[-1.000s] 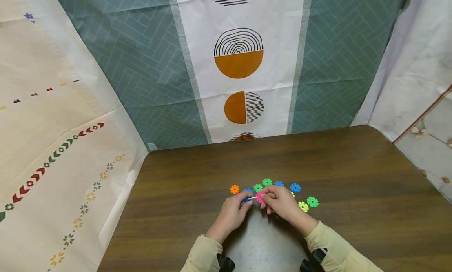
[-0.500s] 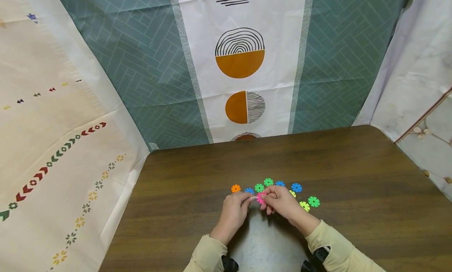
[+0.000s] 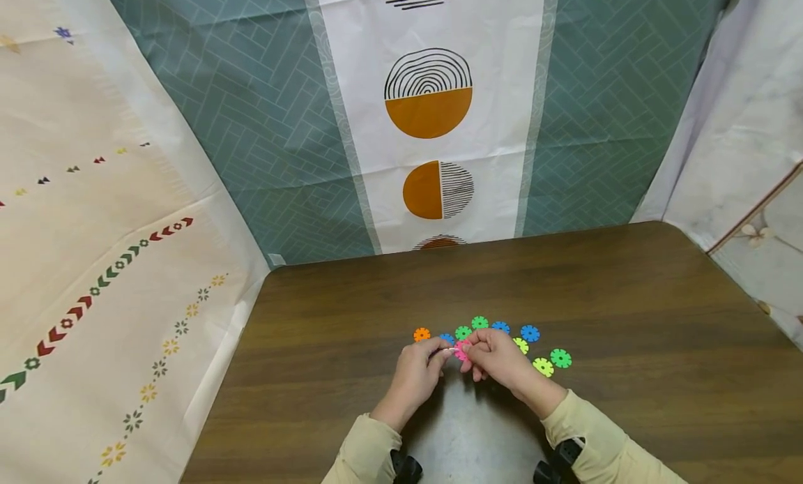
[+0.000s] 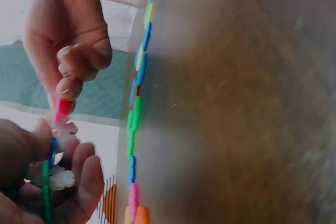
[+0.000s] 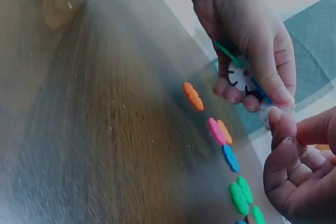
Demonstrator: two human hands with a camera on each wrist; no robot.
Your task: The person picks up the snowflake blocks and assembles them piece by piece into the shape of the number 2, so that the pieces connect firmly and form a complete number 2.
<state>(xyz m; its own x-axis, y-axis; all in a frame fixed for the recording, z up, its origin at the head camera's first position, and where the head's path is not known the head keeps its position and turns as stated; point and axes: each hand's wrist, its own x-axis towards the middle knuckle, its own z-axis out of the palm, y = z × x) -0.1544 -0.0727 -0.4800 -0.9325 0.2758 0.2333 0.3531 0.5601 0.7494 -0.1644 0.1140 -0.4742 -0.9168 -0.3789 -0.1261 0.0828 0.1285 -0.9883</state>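
My left hand (image 3: 410, 378) holds a small joined string of notched plastic discs. In the left wrist view these are a green disc (image 4: 46, 192), a blue disc (image 4: 51, 153) and white ones; one white disc (image 5: 240, 78) shows its slots in the right wrist view. Facing it, my right hand (image 3: 505, 364) pinches a pink notched disc (image 3: 461, 351) between thumb and fingers. The pink disc meets the white disc at the end of the string, edge to edge. Fingers hide how deep their slots engage. Both hands are raised above the table.
Loose notched discs lie on the brown table (image 3: 326, 316) beyond the hands: an orange disc (image 3: 422, 335), several green and blue ones, and yellow discs (image 3: 543, 367) to the right. A patterned cloth (image 3: 301, 135) hangs behind the table's far edge.
My left hand has turned and drawn slightly nearer the right hand, so the blue disc in it is now hidden in the head view. The right hand keeps its pinch on the pink disc.
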